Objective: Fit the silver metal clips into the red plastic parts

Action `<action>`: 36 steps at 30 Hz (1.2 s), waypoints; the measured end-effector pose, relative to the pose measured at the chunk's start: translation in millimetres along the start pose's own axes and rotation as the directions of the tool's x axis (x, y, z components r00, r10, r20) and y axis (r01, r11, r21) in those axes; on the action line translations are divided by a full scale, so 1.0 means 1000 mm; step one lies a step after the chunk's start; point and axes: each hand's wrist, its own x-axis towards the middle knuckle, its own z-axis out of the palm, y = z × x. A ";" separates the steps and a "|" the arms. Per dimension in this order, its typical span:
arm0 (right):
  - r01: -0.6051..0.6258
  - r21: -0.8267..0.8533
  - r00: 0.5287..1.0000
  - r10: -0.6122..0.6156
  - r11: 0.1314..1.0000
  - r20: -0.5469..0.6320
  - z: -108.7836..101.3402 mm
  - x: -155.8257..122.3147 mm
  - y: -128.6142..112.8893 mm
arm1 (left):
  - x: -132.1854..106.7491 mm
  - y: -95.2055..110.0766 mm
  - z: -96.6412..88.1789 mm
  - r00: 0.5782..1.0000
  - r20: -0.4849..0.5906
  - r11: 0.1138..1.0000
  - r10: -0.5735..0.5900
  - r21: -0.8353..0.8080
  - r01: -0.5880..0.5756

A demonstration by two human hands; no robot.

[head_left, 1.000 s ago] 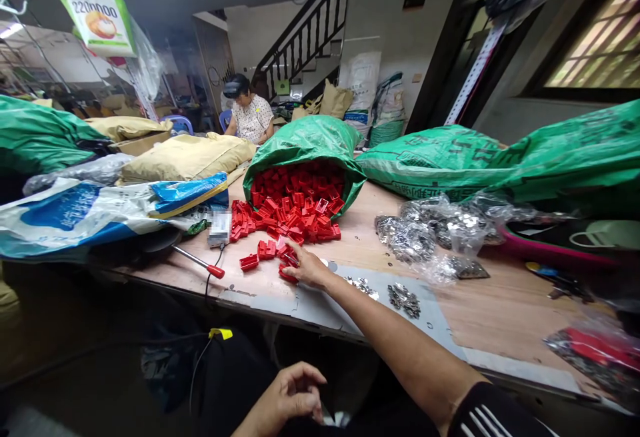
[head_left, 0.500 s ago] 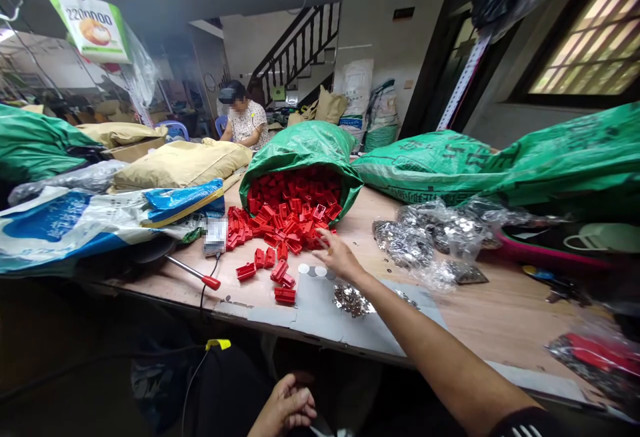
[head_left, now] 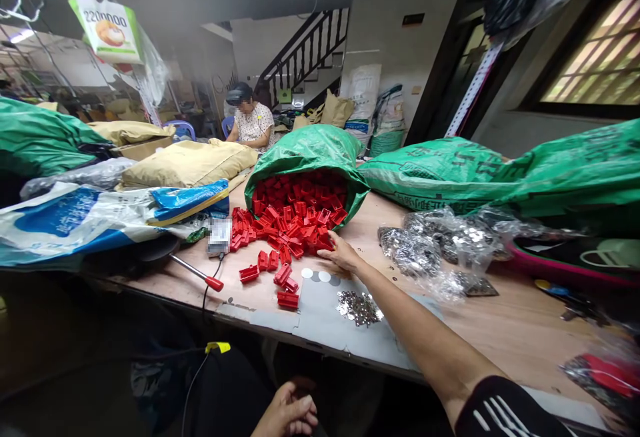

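Observation:
A heap of small red plastic housings spills from the mouth of a green woven sack onto the table. At the heap's right edge is my right hand, its thumb and fingers closed around a red housing. Low over my lap, my left hand has curled fingers; whatever they may hold is hidden. Several loose red housings lie nearer the table's front edge. A pile of small shiny metal pieces rests on a grey sheet below my right forearm, close to pale round discs.
Clear bags of metal parts lie to the right, before more green sacks. A red-tipped lever sticks out at the left, near a blue-and-white bag. Across the table sits another person.
My right hand has lowered onto the right edge of the red heap, its fingers drawing in around a housing. My left hand stays low. The camera view has shifted slightly.

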 end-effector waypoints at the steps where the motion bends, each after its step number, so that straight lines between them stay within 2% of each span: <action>1: 0.011 0.014 1.000 -0.012 1.000 0.012 0.003 0.000 -0.002 | 0.000 0.000 0.000 1.000 -0.005 1.000 -0.001 0.003 0.001; 9: 0.029 0.073 0.987 -0.040 0.997 0.153 0.020 -0.018 -0.015 | 0.007 -0.008 -0.007 1.000 -0.003 1.000 -0.004 0.013 0.004; 13: 0.091 0.083 0.968 -0.108 0.992 0.228 0.016 -0.031 -0.023 | 0.009 -0.010 -0.009 1.000 -0.003 1.000 -0.010 0.022 0.010; 18: 0.191 0.056 0.945 -0.199 0.980 0.260 0.007 -0.041 -0.031 | 0.009 -0.010 -0.010 1.000 0.001 0.999 -0.013 0.033 0.013; 27: 0.257 -0.012 0.951 -0.250 0.966 0.179 -0.008 -0.033 -0.027 | 0.020 -0.024 -0.020 0.999 -0.037 0.999 -0.007 0.033 0.008; 32: 0.223 -0.061 0.969 -0.214 0.973 0.126 -0.015 -0.018 -0.017 | 0.020 -0.023 -0.020 0.999 -0.043 0.999 -0.017 0.042 0.019; 36: 0.185 -0.127 0.982 -0.179 0.974 0.057 -0.021 0.004 -0.018 | 0.019 -0.021 -0.021 1.000 -0.009 0.998 -0.010 0.062 0.010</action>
